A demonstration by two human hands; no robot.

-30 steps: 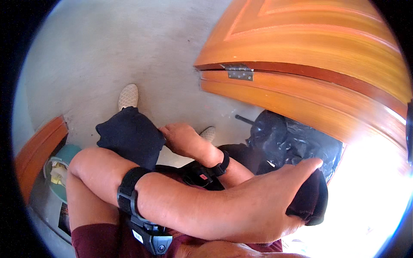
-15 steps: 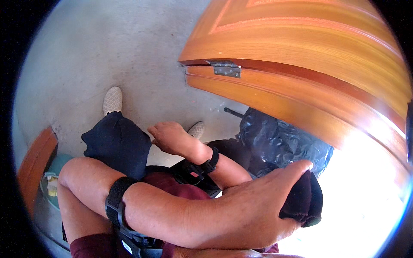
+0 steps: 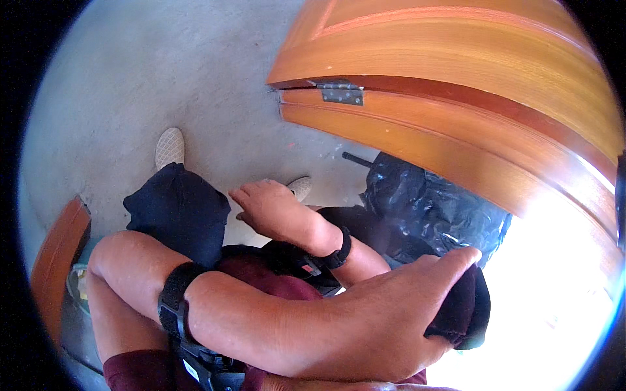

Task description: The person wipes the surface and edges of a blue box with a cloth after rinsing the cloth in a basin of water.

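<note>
Our left hand (image 3: pixel 385 319), crossed over to the right, was clamped on a dark cloth (image 3: pixel 466 306) just beside the black bag (image 3: pixel 430 208). Our right hand (image 3: pixel 270 208) hovered loosely open and empty, farther from both, near our dark-clad knee (image 3: pixel 179 208).

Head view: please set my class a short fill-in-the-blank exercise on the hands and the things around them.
1. The left hand grips a dark cloth; the right hand, fingers open, holds ____.
2. The crumpled plastic bag beside the wooden door is ____ in colour.
3. The small metal fitting on the wooden door is a ____.

Missing words: nothing; black; hinge.
</note>
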